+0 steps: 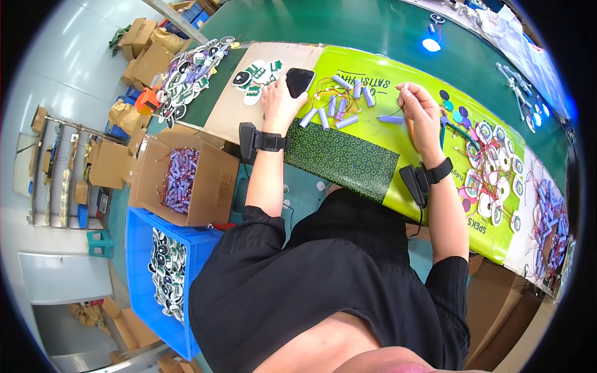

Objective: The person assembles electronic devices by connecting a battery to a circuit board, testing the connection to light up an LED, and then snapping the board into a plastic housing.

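Observation:
My left hand (pixel 280 104) is closed around the lower left corner of a black phone (pixel 301 82), thumb along its bottom edge. Beside its fingers lie white round circuit boards (pixel 253 94) and a black round part (pixel 241 78). My right hand (pixel 421 110) is raised with thumb and forefinger pinched together; what is between them is too small to make out. A thin dark wire runs near it toward a purple cylindrical battery (pixel 390 119). An orange handle (pixel 410 132) shows by its palm. Several more purple batteries (pixel 346 122) with red wires lie between my hands.
Teal-handled pliers (pixel 443 130) lie right of my right hand, near wired white discs (pixel 494 165). More batteries (pixel 550 217) pile up far right. Left are a heap of boards (pixel 186 81), a cardboard box of batteries (pixel 142 180) and a blue crate (pixel 138 273). A lit lamp (pixel 431 45) glows at the back.

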The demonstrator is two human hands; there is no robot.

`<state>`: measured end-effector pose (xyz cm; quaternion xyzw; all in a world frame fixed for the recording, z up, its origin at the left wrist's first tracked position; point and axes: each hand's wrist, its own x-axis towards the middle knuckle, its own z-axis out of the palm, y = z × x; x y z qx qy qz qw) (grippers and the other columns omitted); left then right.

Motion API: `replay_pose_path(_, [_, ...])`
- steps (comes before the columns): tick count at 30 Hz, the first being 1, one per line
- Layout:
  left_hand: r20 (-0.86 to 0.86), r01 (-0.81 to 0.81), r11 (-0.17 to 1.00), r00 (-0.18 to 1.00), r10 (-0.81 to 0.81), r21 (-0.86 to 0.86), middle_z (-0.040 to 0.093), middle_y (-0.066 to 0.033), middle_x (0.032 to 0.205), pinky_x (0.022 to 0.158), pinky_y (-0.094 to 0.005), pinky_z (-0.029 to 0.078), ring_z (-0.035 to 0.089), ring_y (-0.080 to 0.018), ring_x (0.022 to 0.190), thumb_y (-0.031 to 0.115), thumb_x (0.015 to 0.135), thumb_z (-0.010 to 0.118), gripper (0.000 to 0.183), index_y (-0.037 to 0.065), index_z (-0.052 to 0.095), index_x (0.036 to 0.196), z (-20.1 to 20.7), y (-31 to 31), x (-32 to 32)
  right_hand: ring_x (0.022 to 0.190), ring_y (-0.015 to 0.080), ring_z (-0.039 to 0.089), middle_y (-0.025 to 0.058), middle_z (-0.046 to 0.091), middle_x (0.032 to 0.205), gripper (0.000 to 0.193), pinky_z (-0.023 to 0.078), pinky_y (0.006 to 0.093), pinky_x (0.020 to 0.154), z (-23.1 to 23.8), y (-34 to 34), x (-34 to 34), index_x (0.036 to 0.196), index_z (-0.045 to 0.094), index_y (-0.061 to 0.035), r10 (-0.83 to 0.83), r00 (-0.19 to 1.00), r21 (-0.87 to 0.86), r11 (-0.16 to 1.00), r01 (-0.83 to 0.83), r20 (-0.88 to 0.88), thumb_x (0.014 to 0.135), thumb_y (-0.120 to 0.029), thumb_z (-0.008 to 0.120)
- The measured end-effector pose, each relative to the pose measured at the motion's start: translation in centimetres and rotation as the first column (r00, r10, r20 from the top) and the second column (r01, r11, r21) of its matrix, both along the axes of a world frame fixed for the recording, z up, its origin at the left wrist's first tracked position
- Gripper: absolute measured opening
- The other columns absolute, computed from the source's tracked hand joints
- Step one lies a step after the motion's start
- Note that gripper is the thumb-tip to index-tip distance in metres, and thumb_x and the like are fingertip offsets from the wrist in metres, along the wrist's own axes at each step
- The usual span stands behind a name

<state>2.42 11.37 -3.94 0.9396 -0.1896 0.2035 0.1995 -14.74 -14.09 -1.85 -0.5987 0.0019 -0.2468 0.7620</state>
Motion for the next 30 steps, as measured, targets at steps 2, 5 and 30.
replay_pose_path(2, [-0.022, 0.033, 0.999, 0.999, -0.032, 0.018, 0.058, -0.0216, 0.111, 0.096, -0.0404, 0.038, 0.049, -0.035, 0.11, 0.043, 0.068, 0.07, 0.065, 0.001, 0.056, 0.116, 0.2, 0.4, 0.2, 0.064, 0.0041, 0.045, 0.002, 0.061, 0.087, 0.017, 0.037, 0.0174, 0.061, -0.7, 0.1, 0.3, 0.102, 0.06, 0.0014, -0.043, 0.998, -0.069, 0.997, 0.045, 0.037, 0.089, -0.008, 0.057])
replay_pose_path(5, [-0.092, 0.099, 0.975, 0.989, -0.12, -0.197, 0.056, -0.0223, 0.112, 0.093, -0.0425, 0.04, 0.051, -0.0347, 0.107, 0.044, 0.073, 0.067, 0.058, 0.002, 0.058, 0.113, 0.4, 2.6, 3.4, 0.07, 0.0059, 0.052, 0.0021, 0.063, 0.087, 0.016, 0.041, 0.0193, 0.068, -0.7, 0.2, 0.4, 0.099, 0.063, 0.0017, -0.072, 0.997, -0.18, 0.981, 0.075, 0.021, 0.089, -0.009, 0.058])
replay_pose_path(30, [-0.302, -0.133, 0.991, 0.945, 0.121, -0.017, 0.05, -0.0176, 0.126, 0.099, -0.0513, 0.03, 0.039, -0.0374, 0.12, 0.049, 0.063, 0.073, 0.082, 0.006, 0.047, 0.128, 0.2, 9.1, 15.5, 0.071, 0.0065, 0.057, 0.0, 0.063, 0.077, 0.013, 0.045, 0.0203, 0.067, -0.4, 0.9, 0.4, 0.095, 0.063, 0.0006, -0.17, 0.981, -0.402, 0.908, 0.12, -0.091, 0.087, -0.01, 0.06])
